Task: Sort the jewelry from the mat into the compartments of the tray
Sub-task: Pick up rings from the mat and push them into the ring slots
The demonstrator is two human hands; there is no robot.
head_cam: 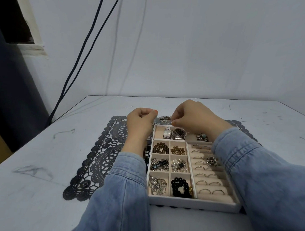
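While left hand curls, right hand likewise

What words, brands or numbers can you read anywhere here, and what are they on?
No text here can be read.
Black tag in the tray: pale print, too blurred to read.
Square watch dial: too small to read.
Round watch dial: too small to read.
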